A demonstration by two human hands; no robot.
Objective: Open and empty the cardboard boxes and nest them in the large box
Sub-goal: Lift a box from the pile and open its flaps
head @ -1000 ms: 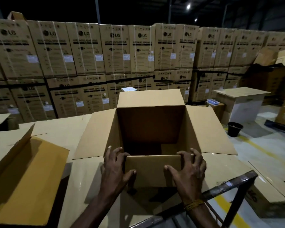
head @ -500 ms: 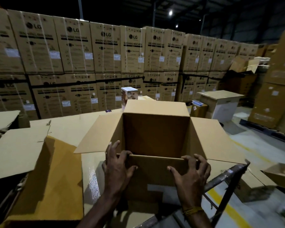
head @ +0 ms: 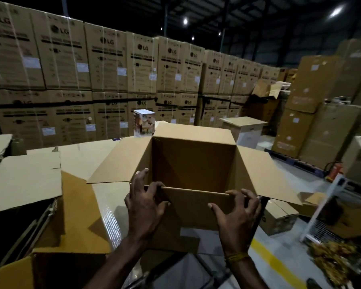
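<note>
The open cardboard box (head: pixel 193 163) is held at centre frame by its near flap (head: pixel 196 205), which is gripped at both ends: the left hand (head: pixel 143 202) is closed over the left end, the right hand (head: pixel 236 215) over the right, fingers curled over the top edge and thumbs pressed on the outer face. Compared with a second ago, the box is raised and tipped toward the viewer, its far flap (head: pixel 194 132) now higher in frame. Its interior appears empty, so it is judged ready for nesting. The large box (head: pixel 71 226), with one flap (head: pixel 23 182) spread, is seen at lower left. Flattened cardboard sheets (head: pixel 81 155) cover the work surface beneath. A small white carton (head: pixel 144 122) is seen behind the far flap. Stacked LG washing machine cartons (head: pixel 113 65) fill the upper frame, and a yellow floor line (head: pixel 277 265) is seen at lower right.
</note>
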